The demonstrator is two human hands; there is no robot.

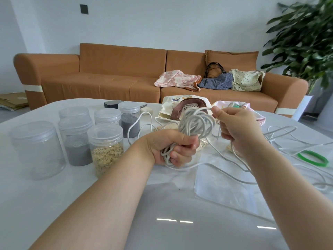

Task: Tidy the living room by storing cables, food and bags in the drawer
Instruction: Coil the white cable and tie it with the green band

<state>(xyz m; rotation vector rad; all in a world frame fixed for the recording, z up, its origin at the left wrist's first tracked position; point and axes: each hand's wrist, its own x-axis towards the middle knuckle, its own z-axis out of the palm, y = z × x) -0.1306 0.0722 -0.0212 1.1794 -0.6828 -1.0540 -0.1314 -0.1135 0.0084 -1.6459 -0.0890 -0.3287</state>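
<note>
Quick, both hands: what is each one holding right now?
The left hand is closed, gripping the coiled white cable.
The right hand is closed, pinching a strand of the same cable.

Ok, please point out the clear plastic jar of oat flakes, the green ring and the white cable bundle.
Clear plastic jar of oat flakes (pixel 106 150): head view, front wall.
Green ring (pixel 300 156): head view, left end.
White cable bundle (pixel 194 123): head view, upper loops.
</note>
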